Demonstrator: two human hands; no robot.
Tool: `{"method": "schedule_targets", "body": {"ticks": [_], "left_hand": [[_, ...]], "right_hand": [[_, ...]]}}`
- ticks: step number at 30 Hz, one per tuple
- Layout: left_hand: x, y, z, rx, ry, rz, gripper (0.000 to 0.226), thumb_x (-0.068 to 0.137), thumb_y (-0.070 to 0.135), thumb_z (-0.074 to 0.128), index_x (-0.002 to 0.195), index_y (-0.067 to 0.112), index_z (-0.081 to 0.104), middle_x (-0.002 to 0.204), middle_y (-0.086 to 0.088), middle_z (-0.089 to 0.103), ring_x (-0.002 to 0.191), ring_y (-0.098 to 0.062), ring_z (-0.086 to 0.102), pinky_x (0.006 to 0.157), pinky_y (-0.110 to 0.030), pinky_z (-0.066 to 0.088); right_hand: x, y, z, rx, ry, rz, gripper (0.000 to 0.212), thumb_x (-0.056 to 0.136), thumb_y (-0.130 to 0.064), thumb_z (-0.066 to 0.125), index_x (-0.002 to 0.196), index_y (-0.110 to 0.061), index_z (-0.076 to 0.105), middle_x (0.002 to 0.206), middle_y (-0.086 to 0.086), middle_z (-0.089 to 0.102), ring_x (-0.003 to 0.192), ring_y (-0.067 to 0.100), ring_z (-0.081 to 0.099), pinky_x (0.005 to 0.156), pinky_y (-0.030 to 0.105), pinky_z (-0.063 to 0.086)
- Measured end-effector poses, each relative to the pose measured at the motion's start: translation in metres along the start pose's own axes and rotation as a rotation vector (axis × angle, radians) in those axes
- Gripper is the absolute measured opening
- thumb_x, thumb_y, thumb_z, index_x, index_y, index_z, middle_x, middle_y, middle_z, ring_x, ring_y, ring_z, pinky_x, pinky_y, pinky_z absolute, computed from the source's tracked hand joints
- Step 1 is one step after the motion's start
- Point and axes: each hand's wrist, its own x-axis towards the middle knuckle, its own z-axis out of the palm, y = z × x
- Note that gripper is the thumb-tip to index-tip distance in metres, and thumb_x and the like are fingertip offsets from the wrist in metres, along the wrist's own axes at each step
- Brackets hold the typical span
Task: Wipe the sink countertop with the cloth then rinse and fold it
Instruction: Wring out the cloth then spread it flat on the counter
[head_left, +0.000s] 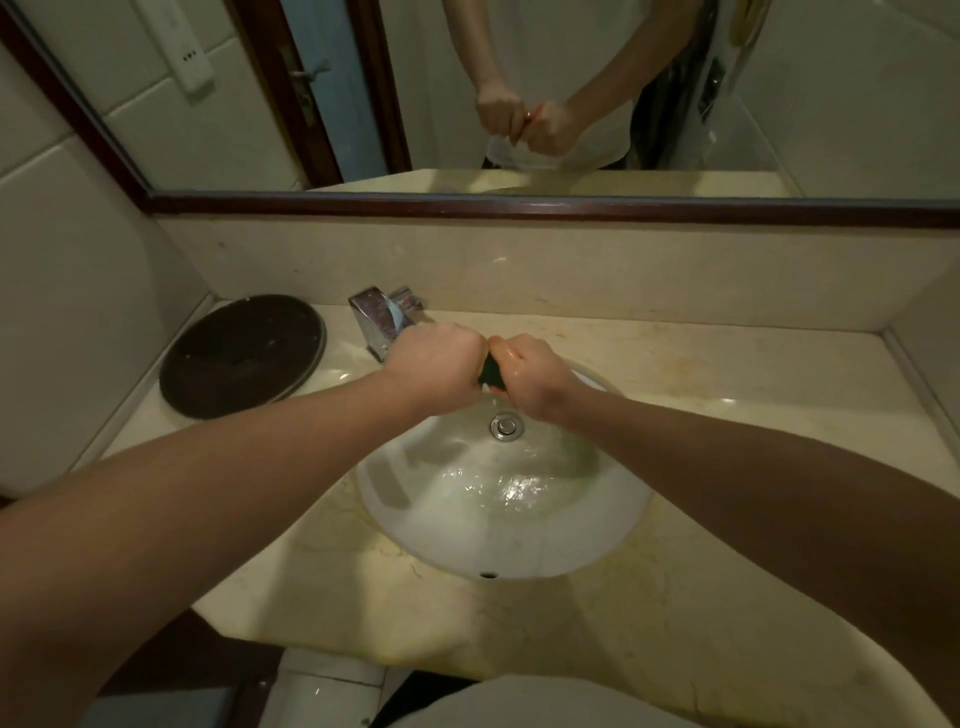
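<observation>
Cloth (491, 371) clenched between both fists over sink (613, 540) rear edge.

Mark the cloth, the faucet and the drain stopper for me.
cloth (491, 373), head view, dark strip showing between the fists.
faucet (376, 317), head view, chrome body.
drain stopper (505, 426), head view, centre cap.

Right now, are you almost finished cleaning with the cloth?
Nearly. The countertop looks wet, so wiping seems done. Both the left hand and right hand are squeezing the dark cloth over the sink, with water in the basin. Folding is still left.
</observation>
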Motion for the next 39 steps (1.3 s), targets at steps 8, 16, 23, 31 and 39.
{"method": "schedule_targets", "body": {"ticks": [8, 16, 23, 31, 39], "left_hand": [[-0.006, 0.007, 0.010, 0.020, 0.000, -0.014, 0.001, 0.081, 0.023, 0.052, 0.081, 0.023, 0.051, 0.090, -0.007, 0.067, 0.083, -0.032, 0.064, 0.061, -0.030, 0.037], [-0.015, 0.009, 0.036, -0.087, -0.077, -0.080, 0.002, 0.080, 0.024, 0.055, 0.081, 0.022, 0.056, 0.077, 0.002, 0.057, 0.073, -0.025, 0.057, 0.059, -0.030, 0.040], [-0.038, -0.029, 0.065, -0.399, -0.098, -0.039, 0.036, 0.080, 0.058, 0.064, 0.091, 0.026, 0.054, 0.083, 0.005, 0.058, 0.075, -0.014, 0.056, 0.058, -0.031, 0.045], [-0.070, -0.085, 0.087, -0.665, -0.067, -0.235, 0.034, 0.088, 0.058, 0.053, 0.083, 0.025, 0.058, 0.073, 0.002, 0.054, 0.067, -0.016, 0.056, 0.056, -0.031, 0.041], [-0.095, -0.139, 0.099, -0.881, -0.028, -0.286, 0.025, 0.096, 0.033, 0.049, 0.073, 0.030, 0.058, 0.076, 0.003, 0.061, 0.074, -0.018, 0.058, 0.060, -0.028, 0.039]], "right_hand": [[-0.015, 0.022, 0.004, -0.001, -0.013, -0.020, 0.039, 0.086, -0.041, 0.032, 0.055, -0.018, 0.031, 0.051, 0.001, 0.036, 0.050, 0.018, 0.032, 0.051, 0.038, 0.026], [-0.018, 0.041, 0.028, -0.200, 0.038, -0.210, 0.034, 0.094, -0.018, 0.030, 0.069, -0.008, 0.051, 0.061, 0.015, 0.055, 0.053, 0.028, 0.044, 0.052, 0.030, 0.021], [-0.018, 0.047, 0.041, 0.879, -0.426, 0.560, 0.063, 0.092, -0.063, 0.035, 0.093, -0.007, 0.064, 0.073, 0.010, 0.062, 0.063, 0.019, 0.055, 0.062, 0.028, 0.044], [-0.019, 0.049, 0.067, 0.145, -0.373, 0.492, 0.040, 0.094, -0.045, 0.052, 0.116, -0.014, 0.062, 0.119, 0.008, 0.062, 0.107, 0.026, 0.059, 0.095, 0.040, 0.046], [0.010, -0.064, 0.095, 0.529, -0.318, 0.334, 0.021, 0.096, -0.027, 0.054, 0.114, -0.017, 0.061, 0.091, 0.008, 0.067, 0.065, 0.015, 0.064, 0.065, 0.028, 0.055]]}}
